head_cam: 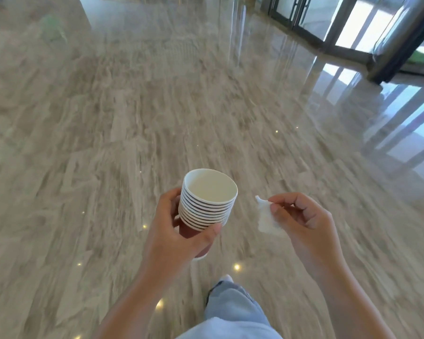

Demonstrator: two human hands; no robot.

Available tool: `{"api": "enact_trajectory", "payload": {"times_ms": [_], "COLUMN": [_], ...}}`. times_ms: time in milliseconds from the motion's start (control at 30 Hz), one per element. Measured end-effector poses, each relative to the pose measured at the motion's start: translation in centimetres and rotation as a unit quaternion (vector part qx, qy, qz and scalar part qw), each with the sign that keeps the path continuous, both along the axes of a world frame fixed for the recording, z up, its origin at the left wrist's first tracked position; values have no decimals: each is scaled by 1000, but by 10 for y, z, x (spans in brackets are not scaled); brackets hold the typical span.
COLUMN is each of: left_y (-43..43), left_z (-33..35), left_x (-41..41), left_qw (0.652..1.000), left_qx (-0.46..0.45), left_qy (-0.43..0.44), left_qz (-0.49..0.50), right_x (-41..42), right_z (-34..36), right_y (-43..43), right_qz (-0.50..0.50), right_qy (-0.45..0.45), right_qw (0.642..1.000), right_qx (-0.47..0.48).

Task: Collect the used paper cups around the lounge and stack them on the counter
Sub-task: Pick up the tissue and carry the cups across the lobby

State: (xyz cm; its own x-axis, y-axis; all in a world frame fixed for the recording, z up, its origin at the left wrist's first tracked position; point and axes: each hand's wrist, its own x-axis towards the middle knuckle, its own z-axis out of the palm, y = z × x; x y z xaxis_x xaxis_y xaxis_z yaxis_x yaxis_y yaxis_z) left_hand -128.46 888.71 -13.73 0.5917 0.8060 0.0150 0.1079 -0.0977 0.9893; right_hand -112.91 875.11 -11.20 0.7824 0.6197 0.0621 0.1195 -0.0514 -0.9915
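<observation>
The left hand (179, 231) grips a nested stack of white paper cups (206, 209), thumb across the front and fingers curled round the far side. It holds the stack upright in the air above the polished beige marble floor (132, 118). Roughly ten rolled rims show one above another. The topmost cup's pale inside holds nothing visible. Just beside it, the right hand (301, 221) pinches a small crumpled white tissue (267, 220) between thumb and forefinger. A light blue trouser leg (233, 309) shows below.
</observation>
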Motion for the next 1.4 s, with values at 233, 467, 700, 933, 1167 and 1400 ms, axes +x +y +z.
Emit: {"api": "enact_trajectory", "payload": {"times_ms": [233, 467, 700, 933, 1167, 1400], "left_y": [113, 245, 431, 565, 671, 780], "left_z": [10, -7, -2, 13, -5, 5], "left_x": [112, 193, 287, 379, 500, 680], "left_qw": [1000, 999, 999, 999, 999, 999], "left_qx": [-3, -20, -27, -25, -38, 15], "left_qy": [-15, -19, -31, -34, -20, -12], "left_qz": [12, 39, 30, 10, 13, -26], "right_x": [121, 209, 299, 377, 497, 673], "right_z": [13, 0, 9, 18, -4, -3], "right_y": [118, 247, 427, 570, 668, 777], "right_qz": [16, 18, 13, 21, 4, -31], "right_qy": [7, 18, -22, -28, 5, -9], "right_qw": [1000, 999, 998, 999, 999, 999], "right_qx": [-1, -35, -51, -39, -40, -1]}}
